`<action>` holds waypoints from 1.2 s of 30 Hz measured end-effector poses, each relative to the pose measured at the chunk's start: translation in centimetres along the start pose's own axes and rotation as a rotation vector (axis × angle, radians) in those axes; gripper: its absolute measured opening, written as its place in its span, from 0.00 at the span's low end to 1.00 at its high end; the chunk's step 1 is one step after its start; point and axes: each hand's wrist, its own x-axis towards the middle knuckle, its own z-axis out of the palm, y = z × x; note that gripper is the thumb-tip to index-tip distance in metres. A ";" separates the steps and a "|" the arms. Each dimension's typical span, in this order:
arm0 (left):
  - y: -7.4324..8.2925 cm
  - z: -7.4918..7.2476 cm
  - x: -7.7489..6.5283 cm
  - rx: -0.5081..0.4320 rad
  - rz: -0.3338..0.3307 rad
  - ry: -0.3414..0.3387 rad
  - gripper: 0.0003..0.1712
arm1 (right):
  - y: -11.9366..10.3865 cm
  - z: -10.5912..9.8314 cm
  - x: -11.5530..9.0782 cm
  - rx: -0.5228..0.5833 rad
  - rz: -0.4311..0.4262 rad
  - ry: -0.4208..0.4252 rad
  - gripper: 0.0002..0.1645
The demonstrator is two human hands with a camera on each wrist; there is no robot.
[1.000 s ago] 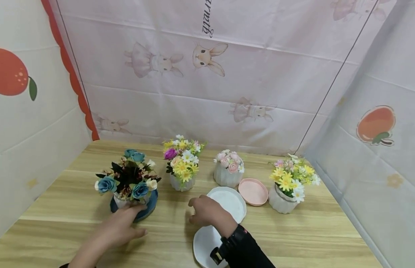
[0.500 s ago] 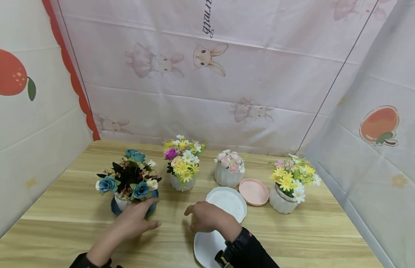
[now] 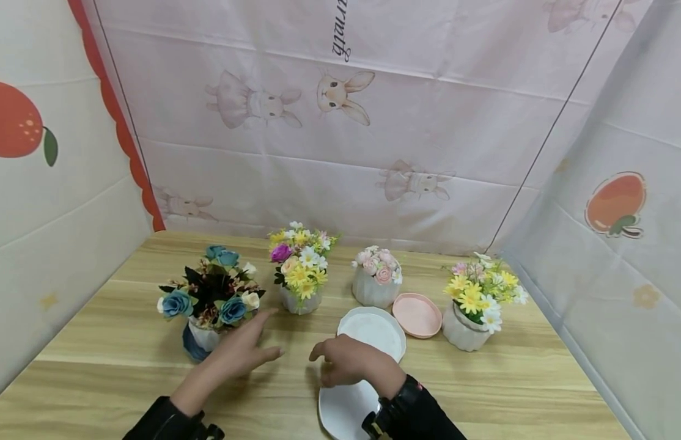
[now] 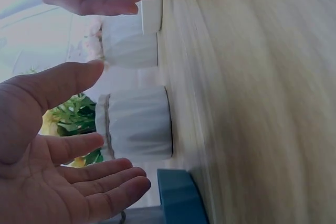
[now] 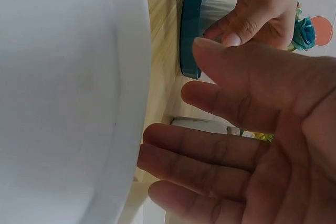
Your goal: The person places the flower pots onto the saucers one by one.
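The potted blue-rose arrangement [image 3: 205,336] stands upright on a dark blue saucer [image 3: 192,347] at left of the head frame. The left hand [image 3: 236,352] is just beside it, fingers extended and thumb spread, grasping nothing; whether it touches the pot is unclear. Well apart, the right hand [image 3: 354,362], likewise grasping nothing, hangs over two white plates [image 3: 345,406] at lower centre. Beyond, a pink saucer [image 3: 417,316] lies right of centre, among three flowerpots [image 3: 466,330] across the wooden tabletop [image 3: 511,391].
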 end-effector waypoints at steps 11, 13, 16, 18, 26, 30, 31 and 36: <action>0.3 0.7 2.1 -0.179 -0.045 0.047 0.44 | 0.5 -0.1 -0.5 -0.027 -0.025 -0.008 0.21; 0.2 0.9 2.6 -0.224 -0.040 0.064 0.44 | 0.6 -0.2 -0.6 -0.043 -0.040 0.009 0.20; 0.1 1.1 3.5 -0.289 -0.039 0.098 0.43 | 0.9 -0.1 -0.7 -0.063 -0.053 0.035 0.19; 0.0 1.3 4.0 -0.333 -0.042 0.121 0.42 | 1.0 0.0 -0.9 -0.072 -0.064 0.057 0.18; -0.3 1.8 5.5 -0.438 -0.108 0.178 0.45 | 1.7 0.1 -2.2 -0.057 -0.097 0.149 0.20; -0.1 1.8 6.1 -0.444 -0.141 0.186 0.47 | 2.4 -0.3 -3.4 -0.020 -0.077 0.173 0.20; 0.0 1.8 6.3 -0.439 -0.147 0.190 0.47 | 2.5 -0.4 -3.7 -0.017 -0.068 0.179 0.20; 0.1 1.8 7.4 -0.458 -0.161 0.201 0.49 | 3.2 -0.4 -5.0 -0.005 -0.020 0.206 0.16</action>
